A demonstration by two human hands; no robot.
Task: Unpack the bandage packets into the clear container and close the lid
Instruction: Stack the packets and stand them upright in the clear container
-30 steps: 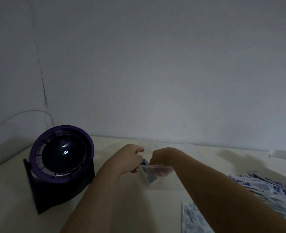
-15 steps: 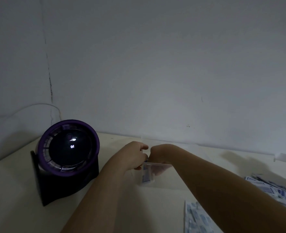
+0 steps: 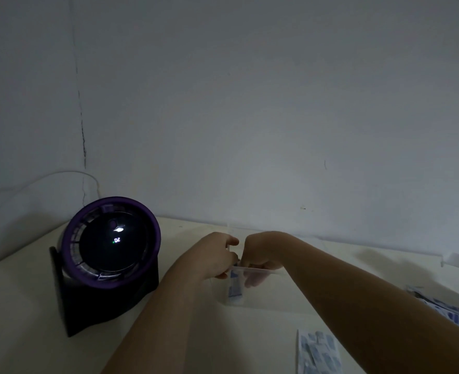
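A small clear container [image 3: 263, 295] stands on the cream table in front of me. A few blue-and-white bandage packets [image 3: 234, 288] stand upright against its left wall. My left hand [image 3: 214, 255] is curled on the container's left rim. My right hand [image 3: 260, 251] reaches over the rim. Its fingertips show through the clear wall, pinched at the top of the packets. The two hands touch above the rim. No lid can be made out in the dim light.
A black fan with a purple ring [image 3: 112, 255] stands to the left on the table. Loose bandage packets [image 3: 455, 315] are spread at the right edge. A clear bag of bandages [image 3: 317, 352] lies at the bottom. A wall rises close behind.
The packets were tilted between my hands; they now stand upright lower in the container. Both hands sank slightly with them. The view swung left, so the fan sits further right.
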